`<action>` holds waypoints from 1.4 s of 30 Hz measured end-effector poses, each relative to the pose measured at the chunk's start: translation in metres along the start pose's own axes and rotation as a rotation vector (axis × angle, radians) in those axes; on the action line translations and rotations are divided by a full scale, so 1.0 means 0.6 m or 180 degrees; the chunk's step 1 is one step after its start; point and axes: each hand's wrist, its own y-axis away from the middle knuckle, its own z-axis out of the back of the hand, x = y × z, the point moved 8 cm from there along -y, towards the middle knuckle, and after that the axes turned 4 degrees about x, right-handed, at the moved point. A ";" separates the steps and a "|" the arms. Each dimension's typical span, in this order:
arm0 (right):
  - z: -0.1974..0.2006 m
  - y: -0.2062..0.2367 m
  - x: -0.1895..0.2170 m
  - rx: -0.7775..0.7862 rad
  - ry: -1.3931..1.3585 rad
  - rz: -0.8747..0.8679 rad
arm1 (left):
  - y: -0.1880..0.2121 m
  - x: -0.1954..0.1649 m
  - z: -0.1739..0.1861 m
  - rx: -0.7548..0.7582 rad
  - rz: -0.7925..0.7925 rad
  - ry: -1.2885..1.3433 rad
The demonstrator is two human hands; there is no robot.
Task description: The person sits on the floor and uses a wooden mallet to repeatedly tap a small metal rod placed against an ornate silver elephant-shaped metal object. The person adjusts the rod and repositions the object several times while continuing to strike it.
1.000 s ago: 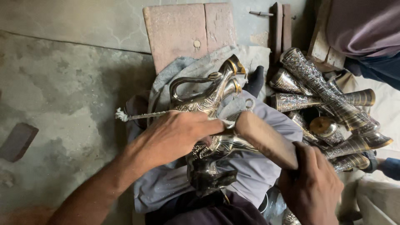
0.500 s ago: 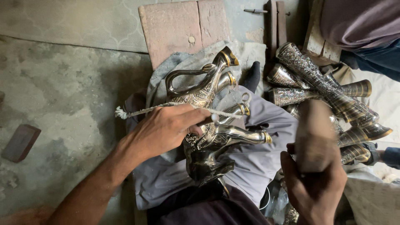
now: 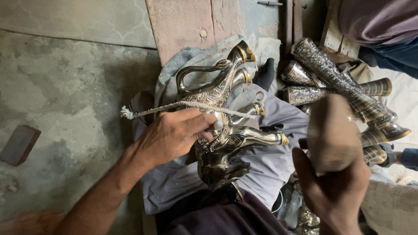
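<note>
An engraved metal ewer (image 3: 226, 130) with a curved handle and a gold-tipped spout lies across my lap on grey cloth (image 3: 270, 161). My left hand (image 3: 174, 135) presses down on its body, fingers wrapped over the engraved part. A white twisted cord (image 3: 174, 107) runs over the ewer just above that hand. My right hand (image 3: 337, 187) is raised at the right, gripping a wooden mallet (image 3: 333, 132) whose blurred head stands above the spout end.
Several engraved metal vases (image 3: 331, 74) lie piled at the right. A reddish wooden board (image 3: 191, 21) stands behind the ewer. A dark block (image 3: 19, 143) sits on the concrete floor at the left. Another person's clothing (image 3: 379, 26) shows at the top right.
My right hand has lifted the wooden mallet off the ewer and swung it up to the right. The left hand stays pressed on the ewer.
</note>
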 end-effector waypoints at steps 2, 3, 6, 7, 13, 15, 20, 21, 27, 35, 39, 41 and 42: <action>-0.010 -0.013 0.032 0.0121 0.1182 0.0428 | 0.005 -0.001 -0.002 -0.0006 -0.0051 0.0041; -0.021 -0.015 0.047 0.0259 0.2045 0.0679 | 0.006 -0.002 -0.003 0.0014 -0.0057 0.0008; -0.027 -0.019 0.061 0.0187 0.1015 0.0750 | 0.009 -0.006 -0.007 0.0129 -0.0106 0.0034; -0.023 -0.018 0.058 0.0085 0.0057 0.0672 | 0.010 -0.006 -0.007 0.0153 -0.0109 0.0045; -0.034 0.007 0.045 0.0057 0.0785 0.0750 | 0.012 -0.002 -0.013 0.0474 -0.0030 -0.0258; -0.034 0.014 0.041 0.0110 0.1843 0.0921 | 0.013 -0.005 -0.016 0.0436 -0.0033 -0.0311; -0.010 0.014 -0.022 0.0219 0.1641 0.0476 | 0.026 -0.014 0.008 -0.0774 0.0216 0.0416; -0.007 0.010 -0.041 0.0102 0.1630 0.0365 | 0.031 -0.011 0.010 -0.1064 0.0419 0.0560; -0.012 -0.033 -0.235 0.1071 0.1376 -0.1338 | 0.019 -0.004 -0.052 -0.1761 0.1569 0.0919; 0.045 -0.144 -0.135 0.0675 0.0336 0.0642 | -0.065 -0.024 -0.122 -0.2254 0.1545 0.0145; 0.047 -0.220 -0.054 0.0644 0.1437 0.1698 | -0.088 -0.033 -0.141 -0.2193 0.1536 -0.0175; 0.043 -0.249 -0.024 0.0705 0.1637 0.2090 | -0.093 -0.025 -0.155 -0.2299 0.1600 0.0070; 0.046 -0.259 -0.009 0.0748 0.1427 0.2273 | -0.095 -0.024 -0.159 -0.2354 0.1647 -0.0042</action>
